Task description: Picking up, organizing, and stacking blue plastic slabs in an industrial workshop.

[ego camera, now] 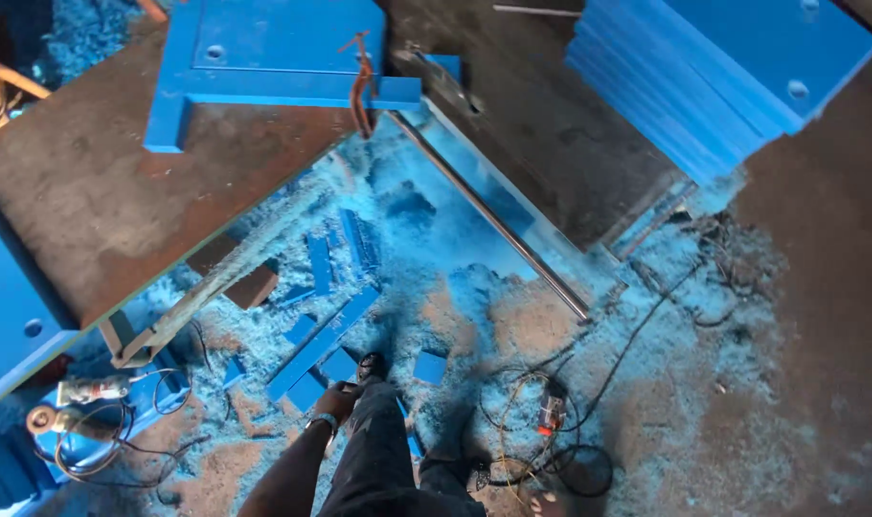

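— What is the left hand (pixel 338 400) doing?

— It hangs low beside the dark trouser leg (pixel 383 450), a watch (pixel 323 421) on its wrist. The fingers curl loosely inward and grip nothing that I can see. It touches no tool or offcut. The right hand is out of view.

— What lies nearest to it?

— A long blue strip (pixel 323 343) on the floor, just beyond the hand. Its long axis runs on a diagonal, one end near the hand and the other pointing up and to the right, toward the steel rod (pixel 488 218).

— And around that strip?

— Small blue square offcuts (pixel 430 367) lie just to its right, near the shoe (pixel 371 365). Shorter blue strips (pixel 319 263) lie above it, nearly upright in the frame. Blue shavings (pixel 455 278) cover the floor all about it. To its left stands a rusty metal workbench (pixel 91 191) with a blue frame piece (pixel 263 57) clamped on top. Below and left of the strip an angle grinder (pixel 91 390) rests among cables. To its right, black cables (pixel 551 421) coil on the floor.
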